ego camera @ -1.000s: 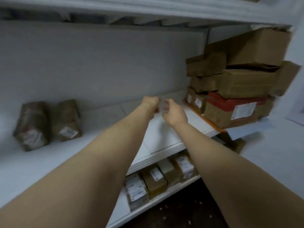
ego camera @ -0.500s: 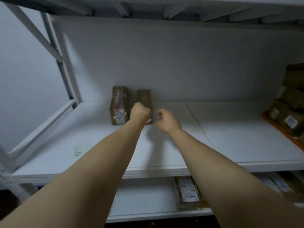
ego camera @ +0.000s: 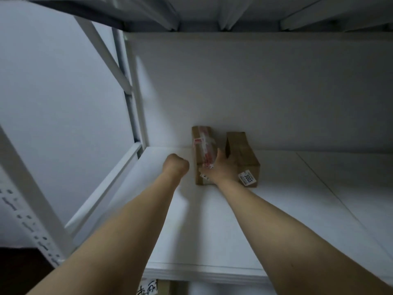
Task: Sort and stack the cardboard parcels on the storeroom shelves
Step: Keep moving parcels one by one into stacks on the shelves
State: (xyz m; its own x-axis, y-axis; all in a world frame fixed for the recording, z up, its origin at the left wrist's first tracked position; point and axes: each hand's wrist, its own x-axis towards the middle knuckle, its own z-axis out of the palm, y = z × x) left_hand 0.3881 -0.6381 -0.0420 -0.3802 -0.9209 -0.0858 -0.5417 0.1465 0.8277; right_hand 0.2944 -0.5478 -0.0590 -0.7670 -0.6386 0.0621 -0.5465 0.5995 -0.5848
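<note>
Here, taped parcel (ego camera: 202,145): on shelf (ego camera: 276,220), at back wall, long axis front-to-back.
Labelled parcel (ego camera: 244,154): just right, parallel, label frontward.
Left hand (ego camera: 176,165): clenched.
Right hand (ego camera: 223,169): on taped parcel; grasp unclear.

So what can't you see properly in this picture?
All in the head view:
- Front label of the taped parcel, covered by the right hand.
- Whether the left hand holds anything: its curled fingers face away.
- Writing on the paper below the shelf, cut by the bottom edge.
- Right hand's fingertips, out of sight beside the plain parcel.
</note>
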